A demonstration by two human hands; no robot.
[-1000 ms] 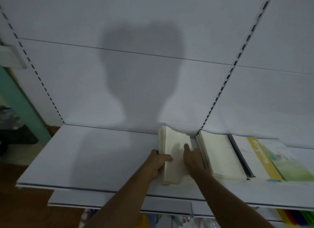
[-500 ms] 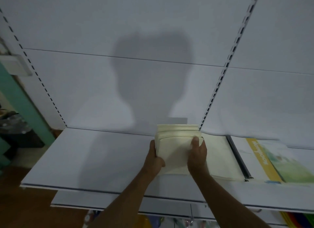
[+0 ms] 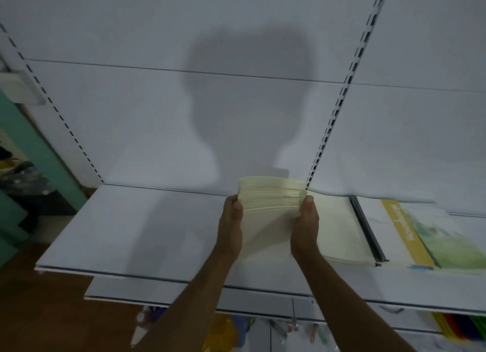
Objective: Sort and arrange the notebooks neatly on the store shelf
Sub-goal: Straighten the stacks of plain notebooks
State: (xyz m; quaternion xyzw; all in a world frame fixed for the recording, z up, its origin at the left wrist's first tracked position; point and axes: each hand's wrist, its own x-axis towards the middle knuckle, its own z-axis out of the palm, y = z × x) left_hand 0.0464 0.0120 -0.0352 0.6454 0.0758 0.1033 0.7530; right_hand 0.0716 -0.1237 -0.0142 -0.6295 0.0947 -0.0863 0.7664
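Note:
A thick stack of cream notebooks (image 3: 271,194) is lifted above the white shelf (image 3: 136,228), tilted so its far edges show. My left hand (image 3: 231,220) grips the stack's left side, thumb on top. My right hand (image 3: 306,223) grips its right side. Just to the right, another cream stack (image 3: 342,236) lies flat on the shelf. Beyond it lies a notebook with a yellow spine band and green cover (image 3: 431,241).
A dark divider rail (image 3: 366,228) separates the flat cream stack from the green notebook. A slotted upright (image 3: 339,99) runs up the white back panel. A lower shelf edge (image 3: 184,296) juts out below, with coloured items hanging under it. A green post (image 3: 34,146) stands at left.
The cream stack stood on edge on the shelf a second ago. Both hands have turned it flat and lifted it, holding it by its two sides.

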